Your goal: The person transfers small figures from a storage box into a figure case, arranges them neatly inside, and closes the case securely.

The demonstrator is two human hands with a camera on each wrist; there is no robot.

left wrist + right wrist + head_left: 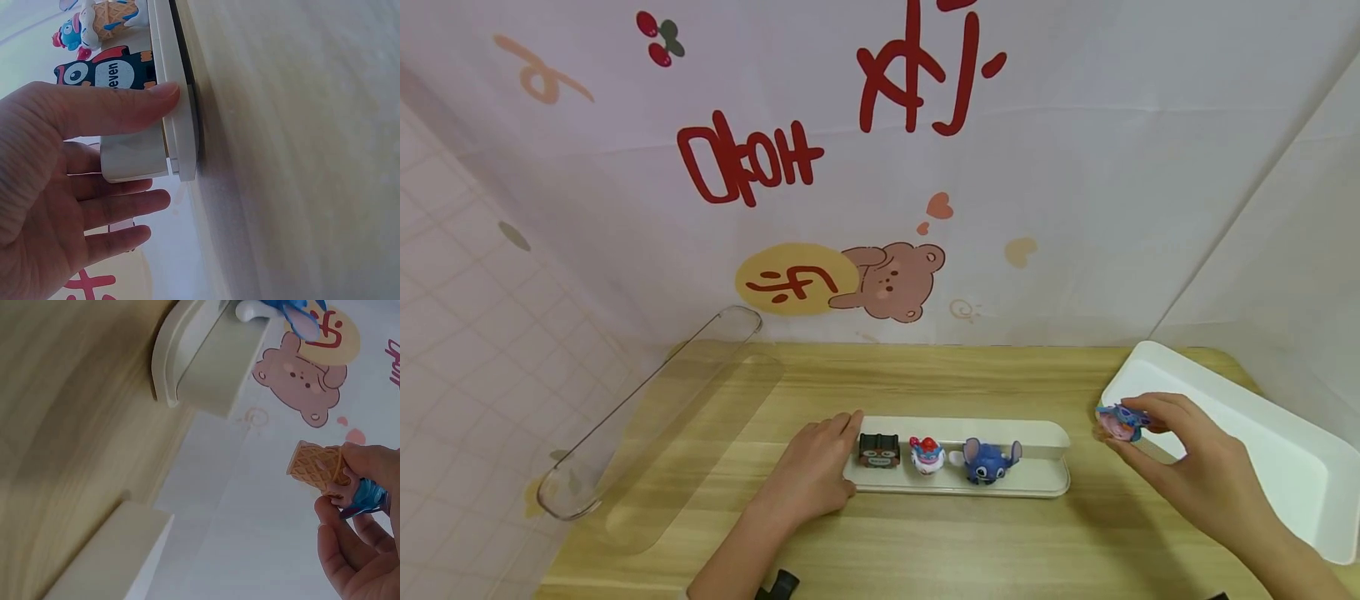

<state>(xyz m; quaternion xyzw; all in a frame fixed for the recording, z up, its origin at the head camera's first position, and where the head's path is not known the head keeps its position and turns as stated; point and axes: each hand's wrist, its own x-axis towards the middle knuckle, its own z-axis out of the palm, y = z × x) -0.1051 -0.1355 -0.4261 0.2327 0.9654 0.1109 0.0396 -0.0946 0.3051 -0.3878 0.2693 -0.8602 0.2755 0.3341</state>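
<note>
A long white display stand [1030,483] with a raised back step lies mid-table. On it stand a dark owl-like figure [879,451], labelled "seven" in part, a red-capped blue-and-white figure [928,457] and a blue big-eared figure [988,462]. My left hand [811,471] grips the stand's left end, thumb [134,109] across the front edge and fingers behind. Over the near-left edge of a white tray [1277,467], my right hand [1202,458] pinches a small blue-and-pink figurine [1120,422] in the air. The right wrist view shows its waffle-cone part [315,465].
A long transparent cover [632,396] stands at the left of the wooden table [970,542]. White printed cloth [1075,167] rises behind the table and along both sides. The tray lies angled at the right.
</note>
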